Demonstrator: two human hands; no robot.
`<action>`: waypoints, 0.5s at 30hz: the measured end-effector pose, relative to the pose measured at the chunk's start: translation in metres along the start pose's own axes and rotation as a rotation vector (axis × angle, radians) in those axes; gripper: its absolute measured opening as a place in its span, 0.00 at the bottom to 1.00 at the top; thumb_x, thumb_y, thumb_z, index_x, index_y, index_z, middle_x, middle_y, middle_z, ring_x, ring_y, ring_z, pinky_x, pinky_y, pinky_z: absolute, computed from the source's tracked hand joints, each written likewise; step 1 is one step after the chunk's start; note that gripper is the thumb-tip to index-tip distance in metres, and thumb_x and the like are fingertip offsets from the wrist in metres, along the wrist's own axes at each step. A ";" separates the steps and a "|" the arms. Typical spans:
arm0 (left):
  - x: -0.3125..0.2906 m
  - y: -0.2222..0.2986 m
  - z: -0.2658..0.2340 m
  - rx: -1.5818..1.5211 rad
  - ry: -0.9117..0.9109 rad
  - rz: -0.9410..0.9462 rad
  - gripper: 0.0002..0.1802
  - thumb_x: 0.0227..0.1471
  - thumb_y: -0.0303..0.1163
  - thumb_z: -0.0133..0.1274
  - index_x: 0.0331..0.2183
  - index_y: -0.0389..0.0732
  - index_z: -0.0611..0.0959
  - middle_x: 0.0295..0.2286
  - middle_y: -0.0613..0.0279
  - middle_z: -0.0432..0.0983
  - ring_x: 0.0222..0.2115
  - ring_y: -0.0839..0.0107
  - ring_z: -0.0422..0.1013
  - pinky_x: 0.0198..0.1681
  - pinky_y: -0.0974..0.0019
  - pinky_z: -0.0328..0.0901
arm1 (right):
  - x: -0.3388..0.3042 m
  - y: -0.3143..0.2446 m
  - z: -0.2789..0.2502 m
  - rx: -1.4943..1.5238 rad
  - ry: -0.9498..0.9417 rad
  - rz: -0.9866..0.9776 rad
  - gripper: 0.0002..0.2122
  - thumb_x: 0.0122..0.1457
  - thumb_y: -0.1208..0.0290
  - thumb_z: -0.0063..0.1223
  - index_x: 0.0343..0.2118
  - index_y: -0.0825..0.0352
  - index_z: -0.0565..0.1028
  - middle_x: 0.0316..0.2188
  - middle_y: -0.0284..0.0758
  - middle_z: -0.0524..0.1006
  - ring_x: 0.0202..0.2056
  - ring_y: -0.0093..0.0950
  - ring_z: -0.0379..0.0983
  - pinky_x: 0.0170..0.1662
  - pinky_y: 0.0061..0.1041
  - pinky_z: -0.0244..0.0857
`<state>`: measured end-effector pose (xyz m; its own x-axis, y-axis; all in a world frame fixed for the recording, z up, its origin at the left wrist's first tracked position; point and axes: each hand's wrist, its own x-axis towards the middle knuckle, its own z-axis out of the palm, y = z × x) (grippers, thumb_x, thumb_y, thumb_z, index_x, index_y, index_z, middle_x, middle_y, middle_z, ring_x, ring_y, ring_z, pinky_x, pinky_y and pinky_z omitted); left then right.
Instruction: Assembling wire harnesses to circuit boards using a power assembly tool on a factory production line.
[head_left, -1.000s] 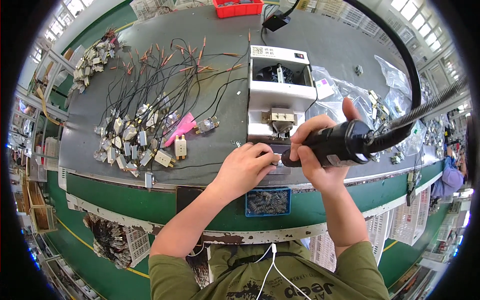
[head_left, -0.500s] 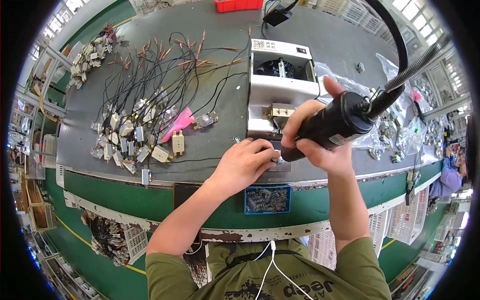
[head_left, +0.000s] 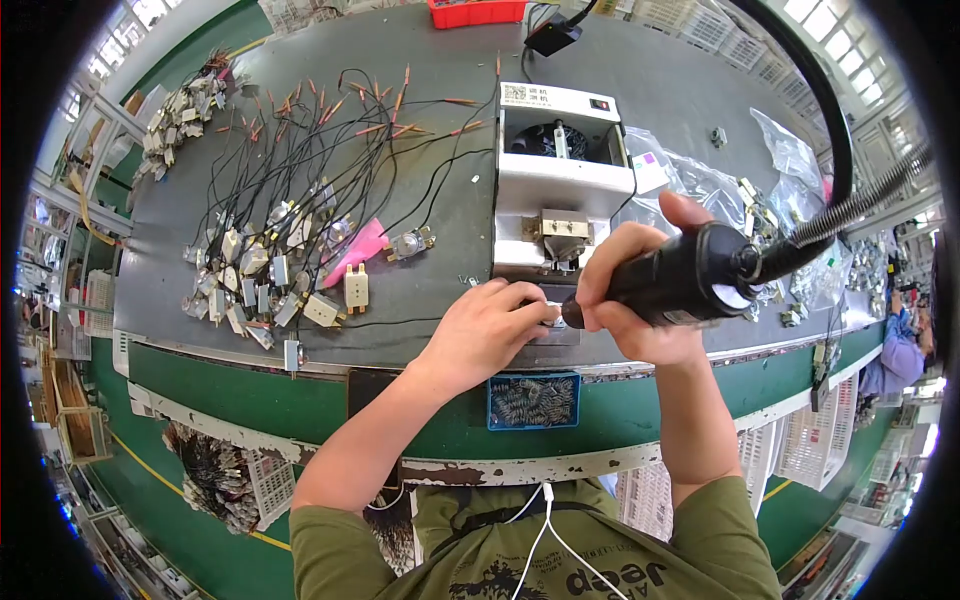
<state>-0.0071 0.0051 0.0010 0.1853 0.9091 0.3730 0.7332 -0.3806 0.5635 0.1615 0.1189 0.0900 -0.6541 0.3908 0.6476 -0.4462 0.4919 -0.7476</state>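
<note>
My right hand [head_left: 640, 300] wraps round a thick black electric screwdriver [head_left: 675, 280], with its thumb side up. The tool lies nearly level, and its nose points left at my left fingertips. My left hand [head_left: 482, 335] is closed, fingertips pinched over a small pale piece [head_left: 553, 312] at the table's front edge, mostly hidden by the fingers. A black cord [head_left: 395, 321] runs along the table into that hand. Just beyond both hands stands a white screw feeder [head_left: 562, 195] with a metal block at its front.
A blue tray [head_left: 534, 402] of small metal parts sits below my hands. Left lie plug parts [head_left: 255, 275] on black cords and a pink piece [head_left: 357, 250]. Clear bags [head_left: 800, 200] and parts lie right. A cable and spring [head_left: 840, 205] hang from the screwdriver. A red bin [head_left: 478, 12] stands far back.
The screwdriver has tipped from slanting down to nearly level, its back end swinging right and down. My right hand has turned with it. My left hand has barely moved.
</note>
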 end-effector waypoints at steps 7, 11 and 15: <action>-0.001 0.005 0.002 0.050 0.016 0.015 0.14 0.48 0.33 0.63 0.40 0.48 0.82 0.40 0.68 0.75 0.38 0.63 0.71 0.42 0.59 0.66 | -0.002 -0.011 0.007 0.172 0.196 0.054 0.48 0.50 0.86 0.52 0.71 0.64 0.35 0.34 0.48 0.79 0.27 0.26 0.78 0.33 0.22 0.73; 0.006 0.024 0.000 0.061 0.164 -0.021 0.13 0.46 0.33 0.65 0.36 0.46 0.82 0.42 0.67 0.76 0.41 0.63 0.72 0.44 0.59 0.65 | 0.001 -0.027 0.015 0.261 0.413 -0.015 0.48 0.58 0.71 0.63 0.72 0.48 0.37 0.32 0.44 0.76 0.21 0.27 0.72 0.26 0.27 0.71; 0.011 0.034 -0.011 0.134 0.162 0.022 0.11 0.46 0.32 0.65 0.34 0.45 0.82 0.40 0.67 0.77 0.42 0.63 0.73 0.45 0.59 0.65 | 0.008 -0.050 0.016 0.159 0.480 -0.026 0.47 0.59 0.71 0.62 0.72 0.49 0.37 0.33 0.42 0.75 0.22 0.27 0.72 0.27 0.28 0.71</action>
<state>0.0124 0.0001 0.0324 0.1030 0.8577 0.5038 0.8128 -0.3645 0.4544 0.1688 0.0845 0.1305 -0.3041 0.7120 0.6329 -0.5702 0.3961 -0.7197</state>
